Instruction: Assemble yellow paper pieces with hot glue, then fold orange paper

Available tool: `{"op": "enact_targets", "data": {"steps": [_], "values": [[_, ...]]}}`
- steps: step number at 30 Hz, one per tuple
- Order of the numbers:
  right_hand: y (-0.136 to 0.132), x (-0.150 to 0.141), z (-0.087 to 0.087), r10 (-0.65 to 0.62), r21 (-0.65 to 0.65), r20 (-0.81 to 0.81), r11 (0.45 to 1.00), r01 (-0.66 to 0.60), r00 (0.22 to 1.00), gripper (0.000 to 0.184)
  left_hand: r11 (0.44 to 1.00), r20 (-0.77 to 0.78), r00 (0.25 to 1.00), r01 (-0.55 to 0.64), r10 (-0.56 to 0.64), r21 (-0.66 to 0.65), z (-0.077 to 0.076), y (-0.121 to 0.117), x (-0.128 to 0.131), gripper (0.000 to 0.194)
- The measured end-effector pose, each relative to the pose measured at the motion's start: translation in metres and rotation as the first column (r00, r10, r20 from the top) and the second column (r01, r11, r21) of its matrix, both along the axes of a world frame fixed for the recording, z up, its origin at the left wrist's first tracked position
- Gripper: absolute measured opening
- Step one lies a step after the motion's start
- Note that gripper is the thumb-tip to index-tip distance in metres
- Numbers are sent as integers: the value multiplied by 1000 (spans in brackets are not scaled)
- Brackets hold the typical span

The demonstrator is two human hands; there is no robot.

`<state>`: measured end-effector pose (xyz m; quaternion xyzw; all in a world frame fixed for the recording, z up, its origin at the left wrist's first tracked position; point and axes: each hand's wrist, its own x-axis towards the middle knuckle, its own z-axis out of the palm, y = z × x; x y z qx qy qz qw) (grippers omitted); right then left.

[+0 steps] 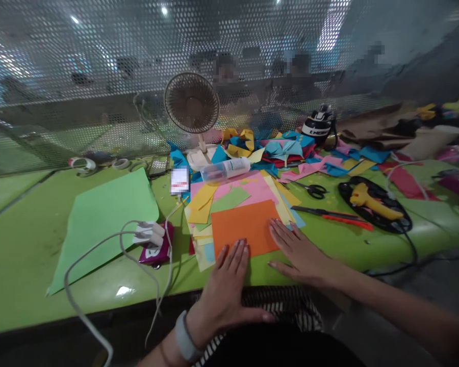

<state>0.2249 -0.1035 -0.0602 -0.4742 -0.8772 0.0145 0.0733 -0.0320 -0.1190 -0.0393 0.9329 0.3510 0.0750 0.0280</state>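
Note:
An orange sheet of paper [245,224] lies flat on a stack of pink, yellow and blue paper pieces. My left hand [229,280] rests on its lower left edge, fingers stretched out and thumb apart. On the right edge of the same sheet lie the fingertips of my right hand [298,250], palm down with the fingers extended. Neither hand grips anything. Just behind the orange sheet are a green paper strip [231,198] and yellow strips [202,201]. A clear plastic bottle [225,169] lies on its side at the back of the stack.
Scissors [315,190], a cutter knife [329,213] and a yellow glue gun [375,201] on a black tray lie right. Left are a large green sheet [107,219] and a purple box [159,248] with chargers and cables. A fan [192,104] and paper scraps [283,149] stand behind.

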Motion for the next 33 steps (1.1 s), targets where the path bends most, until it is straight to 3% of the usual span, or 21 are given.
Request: {"op": "enact_targets", "data": {"steps": [4,6,8,9,10,12,14,17,20,33], "values": [[10,-4,35,37,-69,-51,997,-41,998,63,998,-21,999,-28,29,51,2,-7,-24,113],[21,-17,57,-48,-115,-96,993,37,994,44,998,-26,999,-35,36,60,3,-9,-25,112],[36,-36,73,-129,-291,-108,952,93,986,35,997,-34,998,-41,43,61,3,-9,-22,111],[43,-47,75,-110,-441,-109,896,52,988,37,997,-41,998,-41,43,58,2,-9,-21,111],[51,-57,75,-77,-625,-117,780,-13,990,39,998,-50,998,-40,43,55,2,-8,-20,110],[63,-73,66,-117,-880,-155,467,-83,981,40,998,-67,997,-38,42,50,2,-8,-20,110],[71,-81,54,-139,-931,-144,354,-87,980,42,998,-77,996,-40,44,52,2,-8,-20,109],[75,-79,44,-160,-941,-119,332,-60,980,44,998,-76,996,-35,40,61,3,-8,-21,108],[76,-64,45,-178,-944,-105,327,-42,978,44,998,-97,995,-32,37,57,3,-8,-22,107],[73,49,50,-304,-933,3,342,112,953,49,990,-97,995,-13,27,140,2,-5,-21,108]]}}
